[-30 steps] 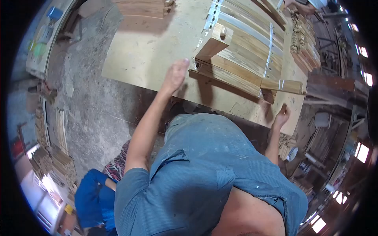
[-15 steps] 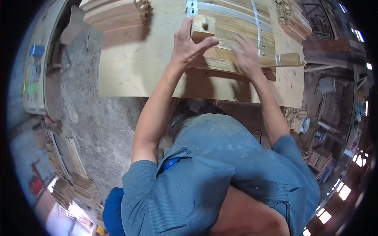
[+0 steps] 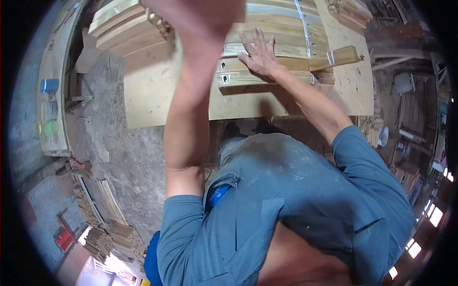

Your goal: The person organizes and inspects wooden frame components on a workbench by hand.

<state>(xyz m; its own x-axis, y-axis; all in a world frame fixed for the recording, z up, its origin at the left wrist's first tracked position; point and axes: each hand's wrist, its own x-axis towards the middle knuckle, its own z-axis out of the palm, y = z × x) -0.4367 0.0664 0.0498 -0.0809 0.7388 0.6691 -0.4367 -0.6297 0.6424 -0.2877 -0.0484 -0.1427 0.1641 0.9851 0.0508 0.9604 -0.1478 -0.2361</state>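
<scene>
My right hand [image 3: 260, 52] lies flat with fingers spread on a bundle of wooden slats [image 3: 267, 76] that rests on a plywood table [image 3: 157, 100]. The slats' near ends show drilled holes, and pale straps cross the bundle. My left hand [image 3: 200, 19] is raised high near the camera, blurred and partly cut off by the top edge. I cannot see whether it holds anything. A short wooden piece [image 3: 336, 56] with a pale band lies across the slats to the right of my right hand.
A stack of planks [image 3: 126, 26] sits at the table's far left corner. Another pile of small wood pieces [image 3: 348, 12] lies at the far right. On the floor are bundles of sticks [image 3: 107, 229], a side bench with a blue cup [image 3: 48, 86], and a pale bucket [image 3: 403, 82].
My left hand has left the wooden block on the slats and swung up toward the camera. My right hand slid left and now lies flat on the slats. The block is out of sight.
</scene>
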